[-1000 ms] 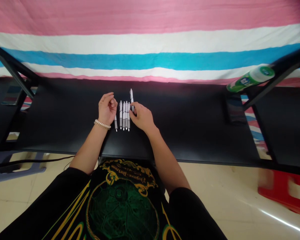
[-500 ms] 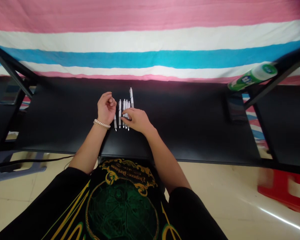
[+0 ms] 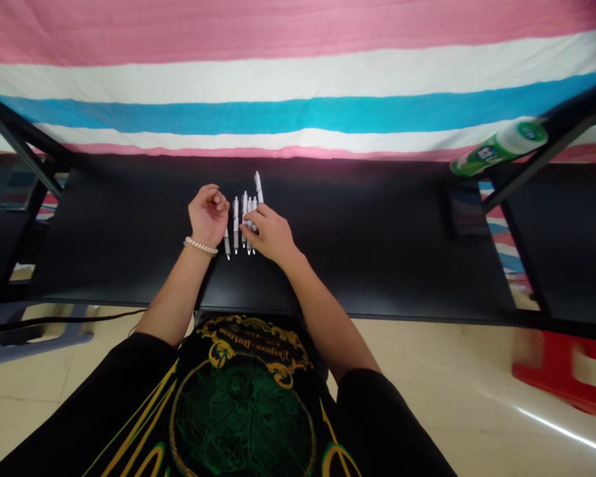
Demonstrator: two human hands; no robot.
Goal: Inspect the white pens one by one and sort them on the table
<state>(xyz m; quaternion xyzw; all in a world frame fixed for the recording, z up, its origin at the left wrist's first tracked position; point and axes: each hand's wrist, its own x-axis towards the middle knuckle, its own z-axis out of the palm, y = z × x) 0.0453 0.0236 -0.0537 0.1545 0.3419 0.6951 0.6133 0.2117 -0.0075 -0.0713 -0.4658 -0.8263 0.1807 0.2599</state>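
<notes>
Where slim white-and-grey plastic pens [image 3: 236, 224] lay side by side on a smooth black tabletop [image 3: 377, 232], their long axes ran nearly parallel, fore and aft, visible tips pointing toward the person. The bare right hand [image 3: 271, 232] held the third pen from the left [image 3: 244, 201] in a narrow thumb-and-finger pinch; the rightmost pen [image 3: 259, 187] reached farthest away, its lower end hidden. The left hand [image 3: 209, 215], loosely curled and gripping nothing visible, partly covered the leftmost pen [image 3: 227, 246]. Beyond hung a pink, white and blue striped cloth [image 3: 298, 73].
</notes>
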